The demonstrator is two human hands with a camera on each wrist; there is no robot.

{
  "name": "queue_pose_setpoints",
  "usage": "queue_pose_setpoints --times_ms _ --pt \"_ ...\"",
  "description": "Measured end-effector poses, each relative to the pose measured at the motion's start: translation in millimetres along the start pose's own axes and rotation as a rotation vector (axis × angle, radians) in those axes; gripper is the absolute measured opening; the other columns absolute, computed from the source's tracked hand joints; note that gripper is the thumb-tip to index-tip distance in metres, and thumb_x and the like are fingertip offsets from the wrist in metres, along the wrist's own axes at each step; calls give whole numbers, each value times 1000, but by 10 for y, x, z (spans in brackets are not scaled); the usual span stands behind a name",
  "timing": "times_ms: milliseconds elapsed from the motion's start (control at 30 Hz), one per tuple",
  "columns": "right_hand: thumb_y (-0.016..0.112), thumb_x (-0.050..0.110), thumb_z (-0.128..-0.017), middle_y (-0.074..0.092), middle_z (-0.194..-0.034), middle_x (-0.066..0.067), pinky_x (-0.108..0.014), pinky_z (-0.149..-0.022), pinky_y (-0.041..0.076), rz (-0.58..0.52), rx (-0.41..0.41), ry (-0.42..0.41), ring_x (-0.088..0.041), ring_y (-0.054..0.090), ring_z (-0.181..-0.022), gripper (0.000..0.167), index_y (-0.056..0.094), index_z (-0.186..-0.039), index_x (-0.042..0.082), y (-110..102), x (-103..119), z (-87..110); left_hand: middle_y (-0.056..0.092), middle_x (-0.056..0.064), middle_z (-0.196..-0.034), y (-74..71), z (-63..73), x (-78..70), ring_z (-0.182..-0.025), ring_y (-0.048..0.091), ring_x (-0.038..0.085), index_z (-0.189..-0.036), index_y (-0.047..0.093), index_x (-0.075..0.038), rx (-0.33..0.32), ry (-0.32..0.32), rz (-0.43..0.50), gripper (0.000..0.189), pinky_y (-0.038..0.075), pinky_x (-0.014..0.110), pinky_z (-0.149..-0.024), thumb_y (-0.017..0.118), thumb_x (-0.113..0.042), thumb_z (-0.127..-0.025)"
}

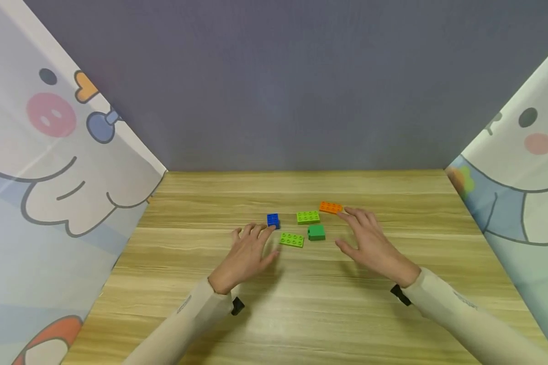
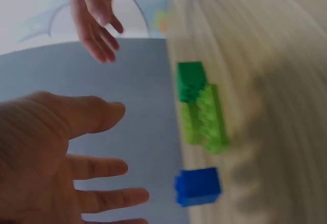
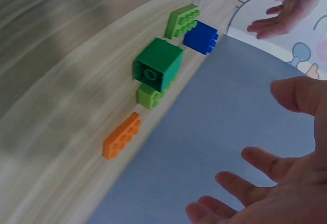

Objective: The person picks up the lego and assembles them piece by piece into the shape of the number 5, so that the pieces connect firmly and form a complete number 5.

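My left hand hovers over the table with its fingers spread, holding nothing, nearest to a blue toy brick. Beside that lies a flat lime-green brick. A second lime-green brick sits farther back. In front of it a dark green brick lies on its side; the right wrist view shows its hollow underside. Farthest back is an orange flat brick. My right hand, fingers extended and also holding nothing, is just right of the orange brick. All the bricks are separate.
The wood-grain table carries the bricks around its middle. A plain grey panel stands along its back edge. Cartoon-printed curtains hang at the left and right sides.
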State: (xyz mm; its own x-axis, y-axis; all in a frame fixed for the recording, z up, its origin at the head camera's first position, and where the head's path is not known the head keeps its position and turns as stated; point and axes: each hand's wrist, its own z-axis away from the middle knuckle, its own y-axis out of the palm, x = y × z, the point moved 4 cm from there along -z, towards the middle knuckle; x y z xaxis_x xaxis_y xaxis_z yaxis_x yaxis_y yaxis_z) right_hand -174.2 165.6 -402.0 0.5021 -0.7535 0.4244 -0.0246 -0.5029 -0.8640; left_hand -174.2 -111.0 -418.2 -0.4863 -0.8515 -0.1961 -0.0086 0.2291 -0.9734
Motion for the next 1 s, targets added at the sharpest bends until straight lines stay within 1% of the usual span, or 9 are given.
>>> queue_pose_setpoints --times_ms 100,200,300,400,533,633,733,867,1000 --pt "70 21 -86 39 -137 -22 -54 -93 35 -18 2 3 -37 32 -121 58 46 -135 0 63 -39 -15 55 10 -121 99 -65 85 -111 46 32 -133 51 -10 -1 -17 28 52 33 54 -85 66 -35 -89" --pt "72 17 -85 45 -132 -19 -52 -93 37 -39 23 13 -35 37 -117 55 49 -132 0 142 -66 -40 58 12 -116 185 -125 163 -104 49 32 -128 56 -7 2 -32 59 49 39 49 -82 71 -27 -86" --pt "73 14 -84 50 -127 -16 -49 -91 40 -63 38 15 -34 41 -114 52 52 -130 2 214 -74 -72 60 13 -113 245 -178 203 -101 52 31 -125 57 -5 1 -7 69 47 44 45 -83 73 -23 -85" --pt "73 14 -84 53 -124 -15 -49 -90 40 -73 41 24 -34 41 -112 49 54 -128 2 281 -83 -120 62 11 -107 326 -253 218 -96 55 28 -123 59 -4 -5 11 64 40 46 41 -81 70 -20 -87" --pt "72 14 -84 56 -122 -15 -45 -87 39 -67 36 30 -31 42 -107 46 57 -125 2 353 -83 -248 62 10 -108 442 -379 218 -95 57 27 -122 60 -5 2 -9 66 36 47 40 -80 66 -18 -90" --pt "75 13 -81 57 -121 -16 -43 -83 38 -64 51 36 -30 42 -100 47 58 -123 1 412 -72 -368 60 10 -112 508 -453 196 -96 56 26 -124 59 -5 28 -12 69 41 48 39 -79 70 -20 -87" --pt "77 14 -79 56 -121 -17 -44 -83 36 -54 98 65 -31 42 -98 48 59 -121 1 507 -57 -471 59 8 -107 573 -496 161 -90 55 22 -124 59 -6 57 -2 59 43 47 35 -73 72 -22 -86" --pt "77 19 -79 56 -120 -17 -44 -81 35 -6 176 95 -32 43 -98 48 60 -122 2 650 -19 -563 55 3 -95 643 -518 121 -77 49 16 -114 62 -7 73 0 54 34 43 29 -63 72 -21 -85" --pt "76 20 -80 55 -119 -16 -42 -78 35 23 228 125 -30 41 -95 48 59 -122 3 751 15 -588 52 1 -93 690 -518 93 -76 47 15 -105 63 -8 78 1 43 25 42 29 -63 71 -21 -86"
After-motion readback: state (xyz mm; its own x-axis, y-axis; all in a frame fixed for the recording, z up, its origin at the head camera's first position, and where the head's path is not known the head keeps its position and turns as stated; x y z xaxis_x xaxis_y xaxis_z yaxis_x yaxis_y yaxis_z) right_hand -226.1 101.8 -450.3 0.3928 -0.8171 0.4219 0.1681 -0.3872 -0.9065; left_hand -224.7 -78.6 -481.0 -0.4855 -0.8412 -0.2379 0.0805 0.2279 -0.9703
